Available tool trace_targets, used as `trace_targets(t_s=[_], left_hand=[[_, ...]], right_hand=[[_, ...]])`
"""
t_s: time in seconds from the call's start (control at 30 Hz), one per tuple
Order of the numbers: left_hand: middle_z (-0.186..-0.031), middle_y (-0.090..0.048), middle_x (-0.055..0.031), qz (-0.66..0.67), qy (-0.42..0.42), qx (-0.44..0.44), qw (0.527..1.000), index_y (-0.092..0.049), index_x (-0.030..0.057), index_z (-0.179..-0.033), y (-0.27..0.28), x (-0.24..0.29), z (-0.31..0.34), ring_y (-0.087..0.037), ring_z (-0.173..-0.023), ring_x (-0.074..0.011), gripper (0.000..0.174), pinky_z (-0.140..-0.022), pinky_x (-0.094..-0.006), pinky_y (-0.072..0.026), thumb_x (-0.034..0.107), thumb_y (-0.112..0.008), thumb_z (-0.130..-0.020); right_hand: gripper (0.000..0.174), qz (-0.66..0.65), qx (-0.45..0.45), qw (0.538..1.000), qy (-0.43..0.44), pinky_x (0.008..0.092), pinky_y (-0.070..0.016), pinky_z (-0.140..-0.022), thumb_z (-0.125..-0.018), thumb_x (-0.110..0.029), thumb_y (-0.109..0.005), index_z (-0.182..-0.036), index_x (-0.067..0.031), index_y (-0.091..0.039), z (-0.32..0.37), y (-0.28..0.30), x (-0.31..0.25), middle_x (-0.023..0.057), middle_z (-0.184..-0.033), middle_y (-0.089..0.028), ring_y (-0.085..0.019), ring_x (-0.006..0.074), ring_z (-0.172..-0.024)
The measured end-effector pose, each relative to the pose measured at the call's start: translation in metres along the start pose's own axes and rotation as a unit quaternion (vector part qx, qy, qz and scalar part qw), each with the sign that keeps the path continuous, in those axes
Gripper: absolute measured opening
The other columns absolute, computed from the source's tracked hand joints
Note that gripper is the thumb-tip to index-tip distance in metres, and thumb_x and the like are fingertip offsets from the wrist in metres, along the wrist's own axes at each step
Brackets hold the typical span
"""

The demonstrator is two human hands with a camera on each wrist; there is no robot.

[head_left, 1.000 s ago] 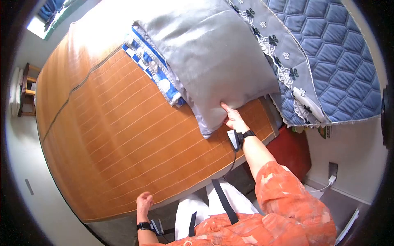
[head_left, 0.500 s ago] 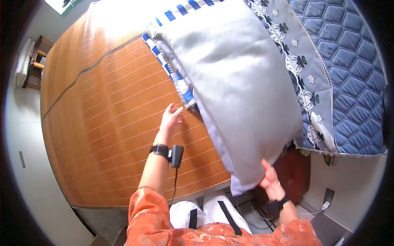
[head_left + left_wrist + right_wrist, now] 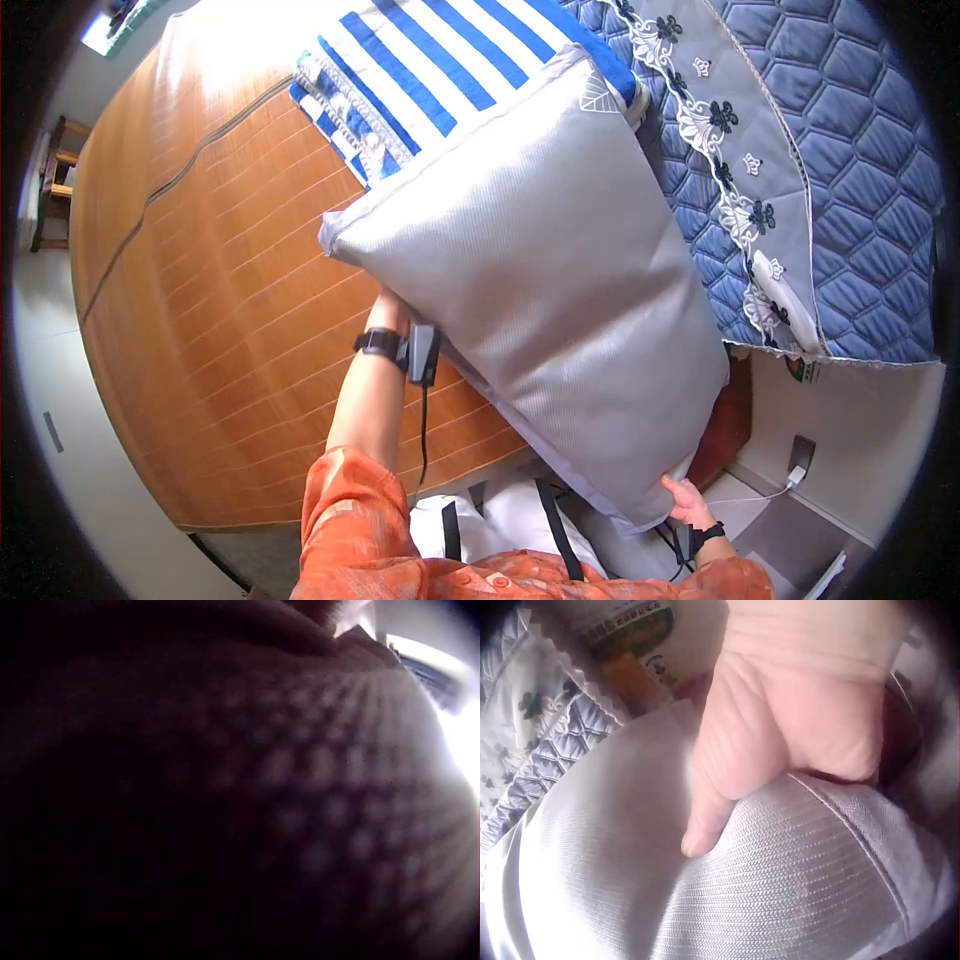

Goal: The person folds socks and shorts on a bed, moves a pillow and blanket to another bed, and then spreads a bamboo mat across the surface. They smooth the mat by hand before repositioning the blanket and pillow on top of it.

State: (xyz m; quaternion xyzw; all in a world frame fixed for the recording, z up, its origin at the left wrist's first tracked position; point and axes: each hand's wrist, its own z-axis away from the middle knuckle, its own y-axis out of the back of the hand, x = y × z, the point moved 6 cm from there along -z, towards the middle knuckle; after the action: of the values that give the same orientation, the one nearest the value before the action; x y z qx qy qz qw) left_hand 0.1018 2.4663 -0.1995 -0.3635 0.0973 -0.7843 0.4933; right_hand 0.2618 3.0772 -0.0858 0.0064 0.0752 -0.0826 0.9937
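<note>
A silvery grey pillow [image 3: 540, 270] lies at a slant, its near end reaching past the bed's front edge. My right hand [image 3: 690, 503] grips its near right corner, thumb pressed on top of the ribbed cover [image 3: 727, 900] in the right wrist view. On the pillow's left side my left hand [image 3: 393, 308] reaches under the far left part, its fingers hidden beneath. In the dark left wrist view, the textured cover [image 3: 352, 787] fills most of the picture. Beyond the pillow's far end sits a folded blue-and-white striped cloth [image 3: 430, 65].
An orange-brown mat [image 3: 220, 330] with a dark seam covers the bed. A blue quilted headboard cover [image 3: 860, 180] with a lace border runs along the right. Behind my right hand is a wall socket with a white plug [image 3: 796, 478]. A wooden stool [image 3: 60, 185] stands far left.
My right hand has drawn the pillow's near end toward me and right, uncovering more striped cloth. My left hand has come up from the mat's front edge and gone under the pillow's left side.
</note>
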Motion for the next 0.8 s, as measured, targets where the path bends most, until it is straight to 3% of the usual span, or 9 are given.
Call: trace_targets(t_s=[0.2, 0.3, 0.4, 0.47, 0.63, 0.67, 0.7, 0.73, 0.8], left_hand=[[-0.118, -0.053, -0.0080, -0.041, 0.028, 0.036, 0.998, -0.042, 0.0021, -0.124, 0.063, -0.031, 0.065, -0.055, -0.097, -0.0218, 0.057, -0.083, -0.0373, -0.0451, 0.045, -0.045, -0.087], [-0.118, -0.052, -0.0082, -0.054, 0.067, 0.078, 0.993, -0.043, 0.0018, -0.123, 0.115, -0.046, 0.137, -0.055, -0.098, -0.0222, 0.057, -0.084, -0.0374, -0.0445, 0.046, -0.045, -0.086], [-0.119, -0.052, -0.0084, -0.070, 0.101, 0.121, 0.985, -0.043, 0.0016, -0.123, 0.161, -0.056, 0.222, -0.054, -0.098, -0.0226, 0.058, -0.086, -0.0376, -0.0438, 0.047, -0.044, -0.086], [-0.119, -0.052, -0.0085, -0.070, 0.112, 0.137, 0.982, -0.044, 0.0015, -0.122, 0.187, -0.059, 0.265, -0.054, -0.099, -0.0228, 0.058, -0.086, -0.0377, -0.0434, 0.048, -0.044, -0.086], [-0.114, -0.054, -0.0112, 0.104, 0.126, 0.034, 0.986, -0.047, -0.0017, -0.118, 0.117, 0.002, 0.280, -0.053, -0.099, -0.0223, 0.061, -0.088, -0.0370, -0.0408, 0.044, -0.058, -0.079], [-0.109, -0.056, -0.0105, -0.106, 0.098, -0.008, 0.989, -0.049, -0.0011, -0.114, 0.110, 0.006, 0.270, -0.053, -0.098, -0.0209, 0.054, -0.086, -0.0344, -0.0424, 0.036, -0.062, -0.076], [-0.105, -0.058, -0.0098, -0.311, 0.063, -0.049, 0.947, -0.052, -0.0006, -0.111, 0.101, 0.008, 0.261, -0.054, -0.098, -0.0194, 0.048, -0.083, -0.0319, -0.0440, 0.028, -0.066, -0.074], [-0.105, -0.058, -0.0098, -0.309, 0.059, -0.053, 0.948, -0.052, -0.0006, -0.111, 0.093, 0.006, 0.249, -0.054, -0.098, -0.0194, 0.048, -0.083, -0.0319, -0.0440, 0.028, -0.066, -0.074], [-0.097, -0.060, -0.0074, -0.530, 0.054, -0.059, 0.844, -0.054, -0.0003, -0.107, 0.079, -0.003, 0.232, -0.056, -0.092, -0.0167, 0.043, -0.078, -0.0307, -0.0464, 0.012, -0.068, -0.068]], right_hand=[[0.039, 0.024, 0.010, 1.000, 0.006, 0.0454, -0.0446, -0.086, -0.078, -0.010, -0.064, -0.112, 0.0033, -0.050, 0.012, -0.015, -0.018, 0.0137, -0.108, -0.057, -0.057, 0.0291, -0.096], [0.035, 0.220, 0.124, 0.967, -0.018, 0.0393, -0.0465, -0.076, -0.074, -0.006, -0.065, -0.105, 0.0070, -0.055, 0.013, 0.049, -0.020, 0.0111, -0.095, -0.062, -0.060, 0.0254, -0.084], [0.035, 0.238, 0.084, 0.968, -0.003, 0.0358, -0.0467, -0.072, -0.072, -0.007, -0.066, -0.103, 0.0057, -0.058, 0.024, 0.051, -0.019, 0.0109, -0.094, -0.063, -0.060, 0.0233, -0.083], [0.035, 0.276, 0.114, 0.953, -0.043, 0.0341, -0.0467, -0.072, -0.071, -0.007, -0.067, -0.103, 0.0051, -0.058, 0.034, 0.045, -0.020, 0.0107, -0.095, -0.063, -0.061, 0.0223, -0.082], [0.037, 0.261, 0.074, 0.962, 0.006, 0.0351, -0.0477, -0.072, -0.070, -0.005, -0.067, -0.105, 0.0047, -0.057, 0.022, 0.058, -0.026, 0.0124, -0.097, -0.062, -0.061, 0.0235, -0.082], [0.039, 0.245, 0.072, 0.967, 0.001, 0.0352, -0.0482, -0.073, -0.070, -0.005, -0.068, -0.106, 0.0047, -0.057, 0.026, 0.060, -0.025, 0.0129, -0.097, -0.062, -0.061, 0.0236, -0.082], [0.039, 0.246, 0.074, 0.966, 0.005, 0.0352, -0.0482, -0.073, -0.070, -0.005, -0.068, -0.106, 0.0047, -0.057, 0.035, 0.055, -0.028, 0.0129, -0.097, -0.062, -0.061, 0.0236, -0.082], [0.039, 0.260, 0.085, 0.962, 0.004, 0.0356, -0.0486, -0.073, -0.069, -0.003, -0.068, -0.106, 0.0047, -0.057, 0.046, 0.044, -0.034, 0.0132, -0.097, -0.062, -0.061, 0.0237, -0.082], [0.040, 0.274, 0.097, 0.957, 0.010, 0.0359, -0.0491, -0.073, -0.068, -0.002, -0.068, -0.106, 0.0048, -0.057, 0.070, 0.027, -0.038, 0.0134, -0.097, -0.062, -0.061, 0.0237, -0.082]])
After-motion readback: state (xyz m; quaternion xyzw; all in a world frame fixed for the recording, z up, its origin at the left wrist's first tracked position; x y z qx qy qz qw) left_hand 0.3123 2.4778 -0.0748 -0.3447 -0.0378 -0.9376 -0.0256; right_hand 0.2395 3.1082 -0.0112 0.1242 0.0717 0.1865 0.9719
